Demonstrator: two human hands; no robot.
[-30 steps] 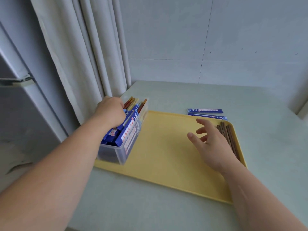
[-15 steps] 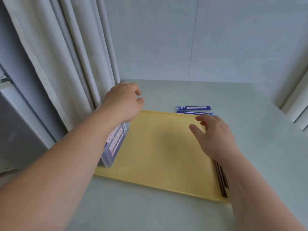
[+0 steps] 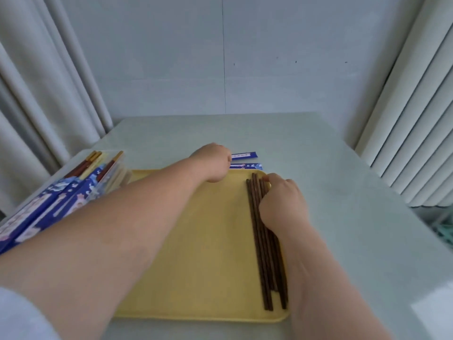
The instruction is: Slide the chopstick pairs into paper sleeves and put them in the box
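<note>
While the left hand [image 3: 213, 163], fingers hidden so its grip cannot be told, sits at the paper sleeves [image 3: 245, 156] on the counter [image 3: 343, 192] beyond the tray [image 3: 196, 241], the right hand [image 3: 284, 204] curls over the chopsticks [image 3: 263, 253] along the tray's right side and should part one pair cleanly, tips aligned.

1. The lone head-worn camera is looking forward and down over the near edge of the yellow tray [image 3: 208, 253].
2. It is hovering close above the tray.
3. It is facing the wall [image 3: 282, 57] beyond the tray's far edge.
</note>
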